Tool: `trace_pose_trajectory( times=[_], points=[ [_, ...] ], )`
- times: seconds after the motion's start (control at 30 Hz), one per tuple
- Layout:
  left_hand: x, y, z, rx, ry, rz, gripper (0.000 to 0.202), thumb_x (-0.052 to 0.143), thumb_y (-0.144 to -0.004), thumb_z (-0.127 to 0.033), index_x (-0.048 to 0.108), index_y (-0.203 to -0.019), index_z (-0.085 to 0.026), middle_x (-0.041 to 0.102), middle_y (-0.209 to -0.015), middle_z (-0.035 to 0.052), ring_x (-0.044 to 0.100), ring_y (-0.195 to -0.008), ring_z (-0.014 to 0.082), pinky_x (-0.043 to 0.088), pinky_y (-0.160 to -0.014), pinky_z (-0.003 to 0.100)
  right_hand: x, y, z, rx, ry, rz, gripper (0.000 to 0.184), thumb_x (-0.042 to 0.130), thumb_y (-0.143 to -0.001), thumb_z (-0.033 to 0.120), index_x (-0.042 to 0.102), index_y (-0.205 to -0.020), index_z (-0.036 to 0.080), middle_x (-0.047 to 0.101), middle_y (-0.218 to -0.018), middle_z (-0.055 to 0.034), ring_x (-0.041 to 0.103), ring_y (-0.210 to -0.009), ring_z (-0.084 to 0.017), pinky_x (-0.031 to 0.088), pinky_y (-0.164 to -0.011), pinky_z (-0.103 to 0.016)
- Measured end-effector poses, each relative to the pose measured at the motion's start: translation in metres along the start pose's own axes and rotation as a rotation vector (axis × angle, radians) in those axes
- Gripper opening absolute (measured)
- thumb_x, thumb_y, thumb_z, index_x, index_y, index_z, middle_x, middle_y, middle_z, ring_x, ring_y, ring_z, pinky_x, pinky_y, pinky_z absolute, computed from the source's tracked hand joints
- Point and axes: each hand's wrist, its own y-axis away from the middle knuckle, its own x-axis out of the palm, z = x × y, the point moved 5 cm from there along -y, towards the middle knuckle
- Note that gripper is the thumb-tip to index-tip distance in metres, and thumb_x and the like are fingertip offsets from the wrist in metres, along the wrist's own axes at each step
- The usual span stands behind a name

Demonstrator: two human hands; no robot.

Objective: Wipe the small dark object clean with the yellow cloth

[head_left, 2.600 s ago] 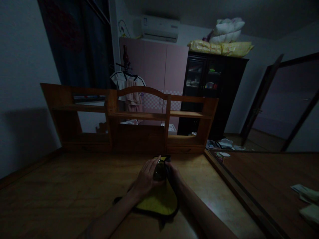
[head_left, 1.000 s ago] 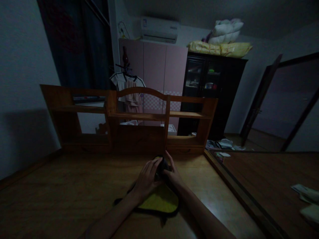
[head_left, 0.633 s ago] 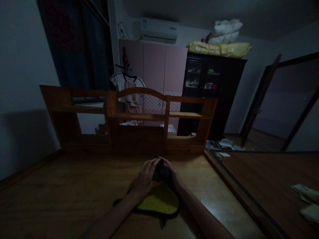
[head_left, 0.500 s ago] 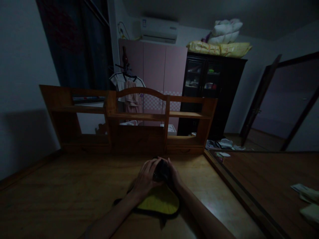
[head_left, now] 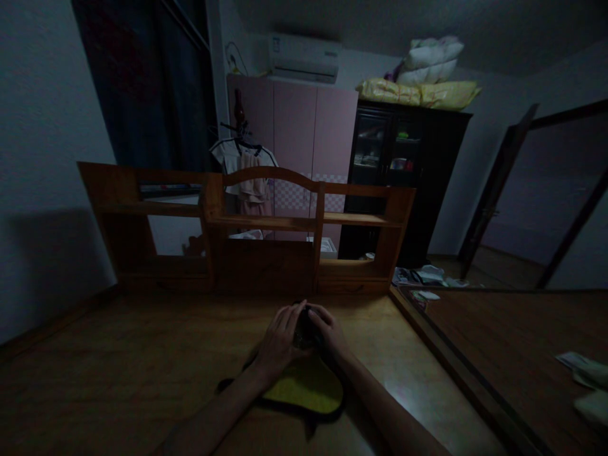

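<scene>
A flat yellow piece with black edging (head_left: 308, 386) lies on the wooden bed boards in front of me; a black tab sticks out at its left and another at its near edge. At its far end is a dark, partly shiny object (head_left: 303, 335), too dim to name. My left hand (head_left: 280, 332) is curled round the left side of this object, fingers over its top. From the right, my right hand (head_left: 330, 329) grips it, with the thumb bent over the top. Both hands hide much of it, and I cannot tell whether it is joined to the yellow piece.
Beyond the hands stands a wooden headboard with shelves (head_left: 266, 266). A raised wooden rail (head_left: 441, 354) runs along the right, with another brown surface (head_left: 513, 329) past it, where pale cloths (head_left: 591, 373) lie. A wall (head_left: 42, 253) closes off the left.
My right hand has closed in over the top of the dark object, its thumb and fingers now covering more of it. My left hand has barely moved, and the yellow piece lies as before.
</scene>
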Motion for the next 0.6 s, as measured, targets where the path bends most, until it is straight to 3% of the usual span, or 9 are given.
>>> trace_pose_trajectory(
  times=[0.3, 0.5, 0.6],
  points=[
    [-0.003, 0.0, -0.004, 0.022, -0.011, -0.003, 0.086, 0.069, -0.067, -0.033, 0.023, -0.139, -0.024, 0.048, -0.128, 0.0105, 0.043, -0.118, 0.0303, 0.035, -0.101, 0.05, -0.003, 0.0, 0.0, -0.056, 0.132, -0.018, 0.029, 0.06, -0.075, 0.024, 0.065, -0.103, 0.023, 0.065, -0.098, -0.0023, 0.057, -0.095, -0.023, 0.042, -0.087, -0.035],
    [-0.001, 0.0, -0.006, 0.063, -0.041, 0.029, 0.088, 0.07, -0.066, -0.028, 0.022, -0.14, -0.023, 0.045, -0.131, 0.0098, 0.041, -0.121, 0.0286, 0.031, -0.105, 0.049, 0.0, 0.006, 0.01, -0.063, 0.11, -0.061, 0.048, 0.057, -0.07, 0.013, 0.054, -0.117, 0.024, 0.063, -0.103, -0.0025, 0.057, -0.093, -0.022, 0.044, -0.082, -0.032],
    [-0.001, -0.001, -0.007, 0.088, -0.044, 0.046, 0.086, 0.068, -0.068, -0.025, 0.022, -0.14, -0.023, 0.043, -0.134, 0.0092, 0.04, -0.123, 0.0279, 0.029, -0.106, 0.049, 0.001, 0.007, 0.012, -0.076, 0.086, -0.075, 0.048, 0.055, -0.069, 0.011, 0.051, -0.116, 0.024, 0.063, -0.101, -0.0023, 0.057, -0.091, -0.021, 0.044, -0.08, -0.031]
  ],
)
